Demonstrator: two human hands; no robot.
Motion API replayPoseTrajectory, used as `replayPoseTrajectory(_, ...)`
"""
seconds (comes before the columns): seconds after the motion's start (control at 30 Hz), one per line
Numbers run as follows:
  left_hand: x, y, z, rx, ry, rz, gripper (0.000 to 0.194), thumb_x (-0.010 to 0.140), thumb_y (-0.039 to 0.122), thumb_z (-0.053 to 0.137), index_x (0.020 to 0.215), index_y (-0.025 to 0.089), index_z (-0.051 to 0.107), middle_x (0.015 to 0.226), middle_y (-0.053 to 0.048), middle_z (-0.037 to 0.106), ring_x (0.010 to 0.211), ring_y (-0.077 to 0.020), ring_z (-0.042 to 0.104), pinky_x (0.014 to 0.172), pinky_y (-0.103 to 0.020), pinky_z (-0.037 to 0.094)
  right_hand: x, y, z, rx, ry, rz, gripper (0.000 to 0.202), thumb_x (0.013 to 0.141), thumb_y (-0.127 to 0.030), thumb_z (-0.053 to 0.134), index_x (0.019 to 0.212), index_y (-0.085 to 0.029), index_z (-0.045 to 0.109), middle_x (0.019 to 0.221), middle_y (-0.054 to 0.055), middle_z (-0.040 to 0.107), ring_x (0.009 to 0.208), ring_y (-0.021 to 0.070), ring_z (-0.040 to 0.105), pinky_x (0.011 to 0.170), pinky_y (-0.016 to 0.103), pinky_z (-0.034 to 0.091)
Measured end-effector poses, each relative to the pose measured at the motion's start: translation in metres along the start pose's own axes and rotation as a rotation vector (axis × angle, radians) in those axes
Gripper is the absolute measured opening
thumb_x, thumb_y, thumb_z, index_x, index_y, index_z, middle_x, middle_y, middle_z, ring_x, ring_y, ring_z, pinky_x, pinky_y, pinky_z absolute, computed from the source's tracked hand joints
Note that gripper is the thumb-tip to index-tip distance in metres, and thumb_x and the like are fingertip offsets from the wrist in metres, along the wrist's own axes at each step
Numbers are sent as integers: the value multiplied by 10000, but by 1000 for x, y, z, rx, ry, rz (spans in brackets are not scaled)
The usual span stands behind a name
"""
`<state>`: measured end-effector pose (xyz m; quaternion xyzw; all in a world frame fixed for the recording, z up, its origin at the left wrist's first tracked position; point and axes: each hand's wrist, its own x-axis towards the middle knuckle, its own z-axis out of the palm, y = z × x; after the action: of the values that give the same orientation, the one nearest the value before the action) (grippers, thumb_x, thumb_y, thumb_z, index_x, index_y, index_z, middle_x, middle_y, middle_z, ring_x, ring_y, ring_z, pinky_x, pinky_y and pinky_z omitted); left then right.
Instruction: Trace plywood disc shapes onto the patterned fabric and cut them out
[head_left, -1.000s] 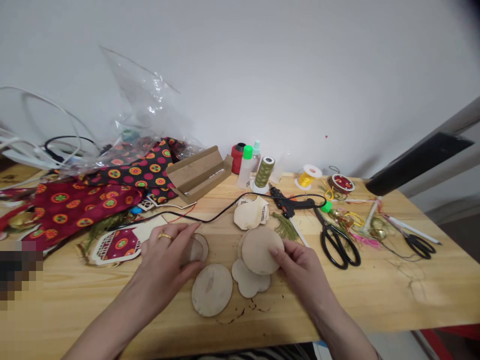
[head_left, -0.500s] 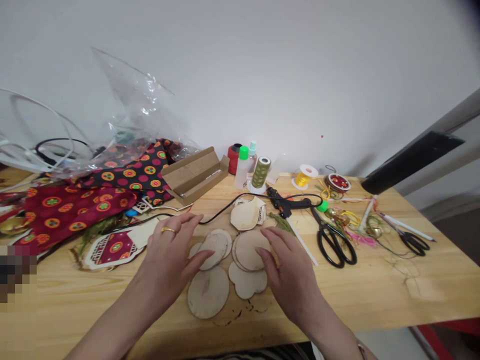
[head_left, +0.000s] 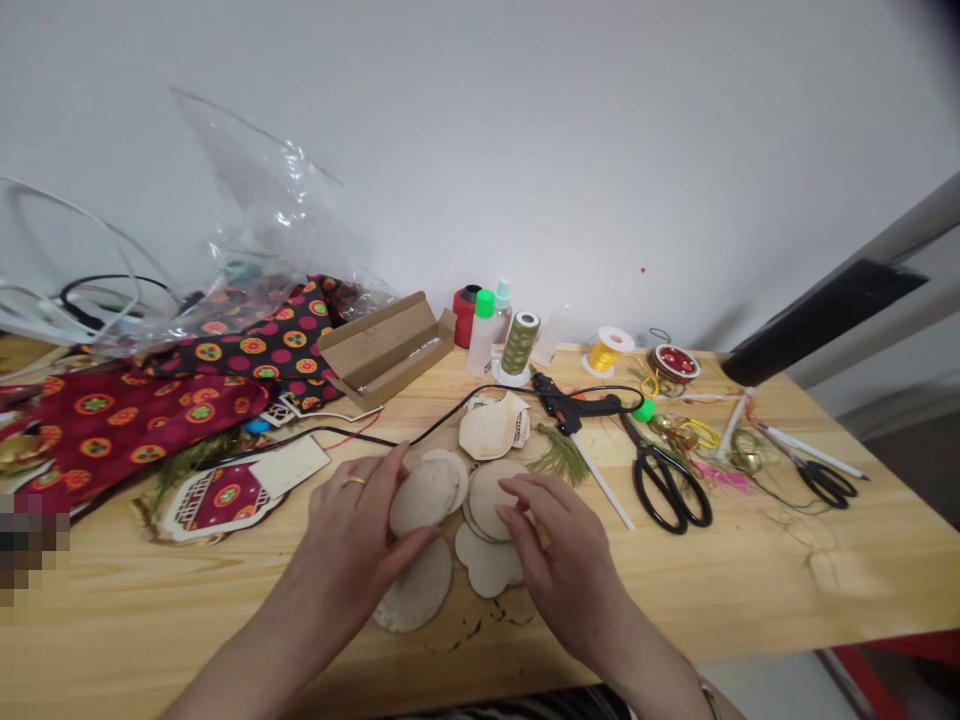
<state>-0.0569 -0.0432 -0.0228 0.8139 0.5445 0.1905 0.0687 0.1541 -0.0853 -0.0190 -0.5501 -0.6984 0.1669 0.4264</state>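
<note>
Several thin round discs lie in two small piles at the table's front middle. My left hand (head_left: 375, 520), with a ring on one finger, has its thumb and fingers around the upper disc (head_left: 422, 497) of the left pile. A larger round disc (head_left: 416, 590) lies below it, partly under my thumb. My right hand (head_left: 551, 540) has thumb and fingertips close together at the right edge of the top disc (head_left: 493, 500) of the right pile; whether they pinch it is unclear. A flower-shaped piece (head_left: 487, 565) sits under that pile.
Behind the discs are a cut-out piece (head_left: 495, 428), a glue gun (head_left: 574, 403), a green thread spool (head_left: 519, 350) and a cardboard box (head_left: 390, 355). Black scissors (head_left: 670, 485) lie right. Patterned fabric (head_left: 150, 425) and a decorated piece (head_left: 225, 498) are at left.
My left hand has moved right and closed around the upper left disc. The fingertips of my right hand have shifted slightly left over the right pile and drawn closer together.
</note>
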Motion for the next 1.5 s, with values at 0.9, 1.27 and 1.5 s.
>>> replayPoseTrajectory(0.9,-5,26,4,-43,314,524,385,853,206,602,1188,30,530,1159,-205,621,1157,-286,538,964,-418,507,8,-21,-2,793,-59,599,215,785,-338,644,743,-128,650,562,6,625,467,75,514,468,179,411)
replayPoseTrajectory(1.27,3,30,-26,-1417,-344,-462,363,863,453,553,1077,194,691,1066,-92,726,899,-222,672,782,-338,556,12,-7,-5,864,-94,563,238,850,-328,583,813,-127,704,549,-11,555,498,86,472,497,198,388)
replayPoseTrajectory(1.5,5,42,-25,-1547,-321,-651,255,819,388,639,943,204,764,861,-62,763,742,-172,657,697,-273,532,6,-7,-5,93,137,58,418,901,-309,551,1280,-134,535,1025,135,666,915,242,622,775,392,530)
